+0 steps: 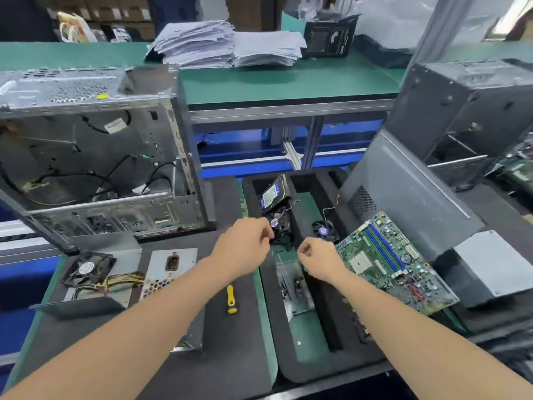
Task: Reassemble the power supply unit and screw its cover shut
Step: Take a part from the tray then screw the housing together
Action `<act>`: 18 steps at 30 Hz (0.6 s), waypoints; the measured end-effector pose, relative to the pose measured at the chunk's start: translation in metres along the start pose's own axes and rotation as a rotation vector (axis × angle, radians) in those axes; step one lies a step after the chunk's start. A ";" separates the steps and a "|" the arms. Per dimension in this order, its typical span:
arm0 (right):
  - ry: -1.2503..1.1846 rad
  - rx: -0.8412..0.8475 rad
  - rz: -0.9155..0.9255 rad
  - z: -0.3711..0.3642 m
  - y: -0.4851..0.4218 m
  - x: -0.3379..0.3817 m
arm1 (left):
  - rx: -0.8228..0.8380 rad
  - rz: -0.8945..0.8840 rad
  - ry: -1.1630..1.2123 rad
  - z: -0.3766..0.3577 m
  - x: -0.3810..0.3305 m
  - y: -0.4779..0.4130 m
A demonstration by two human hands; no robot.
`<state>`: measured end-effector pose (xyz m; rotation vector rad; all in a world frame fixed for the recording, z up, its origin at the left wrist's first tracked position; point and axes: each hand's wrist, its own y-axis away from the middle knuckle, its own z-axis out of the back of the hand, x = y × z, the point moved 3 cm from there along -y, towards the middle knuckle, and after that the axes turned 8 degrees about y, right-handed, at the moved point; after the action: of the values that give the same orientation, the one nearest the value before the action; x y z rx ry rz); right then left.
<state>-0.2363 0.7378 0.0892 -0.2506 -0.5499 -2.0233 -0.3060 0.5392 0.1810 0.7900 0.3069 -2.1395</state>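
While left grip point(245, 246) and right grip point(317, 258) curl — on what, I cannot tell — fans point(324, 230) lie just beyond, motherboard point(395, 261) beside the right.

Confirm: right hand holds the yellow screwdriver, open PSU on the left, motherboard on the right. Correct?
One error: the head view shows the yellow screwdriver lying on the dark mat, in neither hand. The right hand has curled fingers, no tool. Open PSU on the left, motherboard on the right: correct.
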 end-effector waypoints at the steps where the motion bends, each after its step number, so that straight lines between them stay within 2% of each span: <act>1: 0.010 0.015 0.011 0.003 -0.003 -0.010 | 0.021 0.015 -0.013 -0.015 0.001 -0.003; 4: 0.033 0.066 0.064 0.002 -0.013 -0.026 | 0.038 0.059 -0.125 -0.061 0.015 -0.010; 8: 0.031 0.135 0.165 -0.017 -0.023 -0.022 | -0.055 0.125 -0.442 -0.099 0.044 -0.003; 11: 0.079 0.210 0.219 -0.042 -0.032 -0.012 | -0.112 0.100 -0.599 -0.113 0.060 0.008; 18: 0.296 0.289 0.231 -0.088 -0.054 0.006 | -0.219 0.023 -0.604 -0.122 0.078 0.014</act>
<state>-0.2816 0.7129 -0.0004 0.1527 -0.5870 -1.6931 -0.2794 0.5389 0.0377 0.0069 0.2021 -2.1615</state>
